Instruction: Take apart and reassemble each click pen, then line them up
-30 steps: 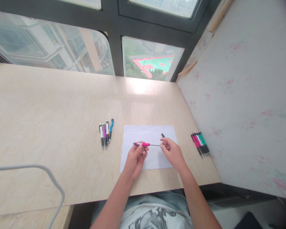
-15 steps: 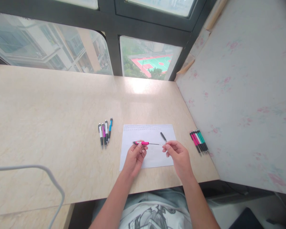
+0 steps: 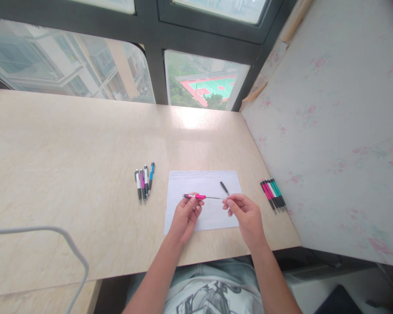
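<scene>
My left hand (image 3: 186,218) is closed around the pink barrel of a ballpoint pen (image 3: 196,196), held level above a sheet of white paper (image 3: 183,183). A thin dark refill (image 3: 212,198) sticks out of the barrel's right end. Its tip reaches the pinched thumb and forefinger of my right hand (image 3: 245,213). Whether a small spring sits between those fingertips is too small to tell. Just behind my right hand, the pen's black grip section (image 3: 224,187) lies on the paper, its lower end partly covered by my fingers.
Several pens (image 3: 144,181) in white, purple and blue lie to the left of the paper. Pink, white and green pens (image 3: 273,194) form a row by the wall (image 3: 330,152) at right. A grey cable (image 3: 68,240) loops over the table's left front.
Both hands stay almost in place. The pink barrel and refill have shifted very slightly right, and the refill's tip is now closer to my right fingertips.
</scene>
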Available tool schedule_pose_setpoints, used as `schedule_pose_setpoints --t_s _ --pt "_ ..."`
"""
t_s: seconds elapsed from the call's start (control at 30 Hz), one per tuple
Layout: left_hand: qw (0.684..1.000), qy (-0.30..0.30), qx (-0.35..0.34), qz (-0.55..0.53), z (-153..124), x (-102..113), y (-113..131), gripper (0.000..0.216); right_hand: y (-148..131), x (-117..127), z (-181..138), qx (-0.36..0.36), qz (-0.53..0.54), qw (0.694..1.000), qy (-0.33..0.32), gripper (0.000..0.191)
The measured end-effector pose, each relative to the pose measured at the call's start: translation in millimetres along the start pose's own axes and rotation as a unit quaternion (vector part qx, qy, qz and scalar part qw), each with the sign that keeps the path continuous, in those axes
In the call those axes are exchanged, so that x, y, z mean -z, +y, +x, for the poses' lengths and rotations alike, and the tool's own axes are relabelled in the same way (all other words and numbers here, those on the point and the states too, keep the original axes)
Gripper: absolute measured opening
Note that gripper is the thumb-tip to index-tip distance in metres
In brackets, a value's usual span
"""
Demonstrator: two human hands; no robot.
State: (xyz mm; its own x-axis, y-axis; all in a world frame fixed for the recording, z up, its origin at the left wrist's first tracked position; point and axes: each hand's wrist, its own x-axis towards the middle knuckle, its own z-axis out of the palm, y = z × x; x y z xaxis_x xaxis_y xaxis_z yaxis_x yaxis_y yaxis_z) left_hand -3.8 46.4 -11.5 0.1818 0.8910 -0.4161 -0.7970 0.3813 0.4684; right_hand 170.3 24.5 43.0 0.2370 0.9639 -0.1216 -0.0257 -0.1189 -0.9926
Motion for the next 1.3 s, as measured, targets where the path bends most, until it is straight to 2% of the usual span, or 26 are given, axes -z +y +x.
schedule_pose_setpoints --t_s 0.27,0.5,0.8,0.97,1.07,1.17,1.23,1.3 --pt "0.999 -0.002 0.023 0.040 -5.3 -8.2 1.7 0.024 12.1 -4.0 1.8 -0.018 -0.053 0.997 -0.054 0.018" --pt "0.998 -0.011 0.012 0.059 -4.3 -5.5 -0.1 0.024 15.4 -2.8 2.4 0.002 -0.102 0.994 -0.050 0.020" --pt "0.995 0.002 0.014 0.100 -8.6 -12.2 1.4 0.025 16.9 -1.3 3.0 0.007 -0.113 0.992 -0.049 0.021" --pt "0.997 0.011 0.008 0.075 -6.0 -9.1 1.5 0.026 16.8 1.4 4.2 0.052 -0.174 0.981 -0.076 0.029" --pt "0.998 0.017 0.001 0.058 -4.0 -6.6 1.2 0.027 23.8 8.4 10.8 0.115 -0.299 0.945 -0.060 0.026" --pt "0.998 0.022 -0.003 0.055 -3.2 -5.9 1.3 0.026 37.1 16.1 23.2 0.172 -0.451 0.875 0.020 0.020" --pt "0.998 0.022 -0.005 0.056 -3.6 -6.7 1.6 0.027 46.2 19.0 32.3 0.183 -0.510 0.838 0.060 0.021" --pt "0.998 0.023 -0.006 0.056 -4.3 -8.0 2.0 0.027 53.5 19.4 39.7 0.183 -0.542 0.817 0.080 0.024"
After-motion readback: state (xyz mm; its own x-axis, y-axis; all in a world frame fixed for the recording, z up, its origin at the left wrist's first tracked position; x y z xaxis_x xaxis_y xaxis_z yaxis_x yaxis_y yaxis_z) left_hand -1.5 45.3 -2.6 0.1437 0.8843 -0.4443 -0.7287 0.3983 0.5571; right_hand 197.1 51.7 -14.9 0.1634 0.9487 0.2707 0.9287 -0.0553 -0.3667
